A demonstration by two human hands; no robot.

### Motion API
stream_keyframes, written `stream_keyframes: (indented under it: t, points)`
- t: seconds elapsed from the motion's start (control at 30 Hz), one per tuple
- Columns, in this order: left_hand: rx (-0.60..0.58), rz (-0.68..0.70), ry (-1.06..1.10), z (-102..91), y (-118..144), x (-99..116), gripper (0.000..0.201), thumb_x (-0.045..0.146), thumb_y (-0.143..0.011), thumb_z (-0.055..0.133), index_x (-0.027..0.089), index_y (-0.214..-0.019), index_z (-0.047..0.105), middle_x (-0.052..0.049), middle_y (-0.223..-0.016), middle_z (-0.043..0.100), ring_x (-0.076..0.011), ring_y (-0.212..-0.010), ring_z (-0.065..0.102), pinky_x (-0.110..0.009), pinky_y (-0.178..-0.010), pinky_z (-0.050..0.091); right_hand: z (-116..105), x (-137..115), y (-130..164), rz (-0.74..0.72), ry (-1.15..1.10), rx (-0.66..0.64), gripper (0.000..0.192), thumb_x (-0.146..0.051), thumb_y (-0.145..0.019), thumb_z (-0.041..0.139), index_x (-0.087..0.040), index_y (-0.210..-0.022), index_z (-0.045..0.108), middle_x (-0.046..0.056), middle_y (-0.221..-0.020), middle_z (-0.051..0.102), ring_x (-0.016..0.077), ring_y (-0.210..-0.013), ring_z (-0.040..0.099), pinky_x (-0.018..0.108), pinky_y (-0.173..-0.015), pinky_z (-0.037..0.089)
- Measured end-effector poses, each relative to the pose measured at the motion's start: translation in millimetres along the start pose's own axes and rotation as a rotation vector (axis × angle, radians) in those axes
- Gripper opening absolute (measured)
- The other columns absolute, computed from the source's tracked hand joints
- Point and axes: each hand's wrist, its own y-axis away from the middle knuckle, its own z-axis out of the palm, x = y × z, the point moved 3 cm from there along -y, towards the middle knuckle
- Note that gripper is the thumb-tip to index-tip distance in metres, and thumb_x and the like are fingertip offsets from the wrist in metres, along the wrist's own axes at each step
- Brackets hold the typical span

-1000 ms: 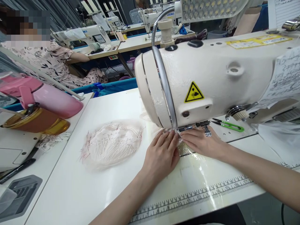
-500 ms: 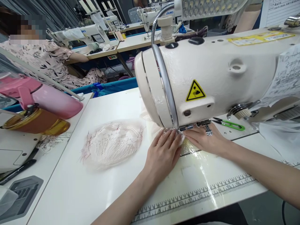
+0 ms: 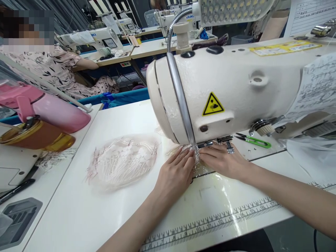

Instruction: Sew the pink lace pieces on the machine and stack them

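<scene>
My left hand [image 3: 176,172] lies with its fingers stretched out on pale, sheer lace fabric [image 3: 197,158] beneath the head of the white sewing machine [image 3: 236,84]. From the other side, my right hand [image 3: 224,161] reaches in under the machine, its fingers extended and the tips touching the fabric's right edge. A narrow strip of the lace shows between the two hands. The needle and presser foot are mostly hidden by the machine head and fingers. To the left of my left hand, a separate pale lace piece [image 3: 123,162] with reddish thread ends lies flat on the table.
Green thread snips [image 3: 253,140] lie behind my right hand. White cloth [image 3: 312,157] rests at the right. A ruler strip [image 3: 210,224] runs along the table's front. A pink bottle [image 3: 60,108] and amber cup [image 3: 39,136] stand left. Another person sits beyond.
The view has shifted slightly. My hands have moved a little, the right fingertips now closer to the left hand, and more of the lace strip shows between them.
</scene>
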Motion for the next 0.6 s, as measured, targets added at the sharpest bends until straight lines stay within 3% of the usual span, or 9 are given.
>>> stream_keyframes:
  t: [0.13,0.33,0.43,0.6]
  points:
    - [0.008,-0.022,0.000,-0.1,0.0,-1.6,0.028,0.010,-0.085,0.045,0.009,-0.109,0.060,-0.012,-0.118,0.066,-0.0228,-0.112,0.062,-0.043,-0.105,0.047,5.2,-3.8,-1.3,-0.010,-0.059,-0.007,0.022,-0.005,-0.086,0.048,-0.020,-0.096,0.060,-0.002,-0.088,0.068,0.0120,-0.084,0.056,0.029,-0.071,0.034]
    - [0.040,-0.040,-0.006,-1.2,-1.2,-0.2,0.032,0.009,-0.085,0.045,0.010,-0.113,0.059,-0.011,-0.122,0.064,-0.0228,-0.118,0.058,-0.042,-0.108,0.043,4.1,-8.5,-1.3,-0.039,-0.108,-0.005,0.021,-0.001,-0.086,0.047,-0.018,-0.088,0.060,0.000,-0.091,0.068,0.0124,-0.093,0.057,0.026,-0.080,0.039]
    - [0.008,0.004,-0.024,-0.5,-0.6,-0.3,0.037,0.013,-0.088,0.044,0.012,-0.124,0.056,-0.010,-0.129,0.059,-0.0235,-0.122,0.054,-0.044,-0.108,0.042,2.2,-9.1,-1.4,-0.026,-0.111,-0.009,0.019,-0.003,-0.088,0.048,-0.018,-0.090,0.061,0.000,-0.092,0.069,0.0126,-0.093,0.057,0.027,-0.083,0.040]
    - [-0.033,0.009,-0.019,2.2,2.8,-3.9,0.035,0.016,-0.091,0.044,0.013,-0.124,0.058,-0.008,-0.129,0.060,-0.0231,-0.121,0.055,-0.046,-0.109,0.041,2.1,-10.3,-1.8,-0.016,-0.126,0.022,0.021,-0.005,-0.089,0.047,-0.019,-0.088,0.062,-0.002,-0.089,0.070,0.0120,-0.091,0.058,0.029,-0.084,0.038]
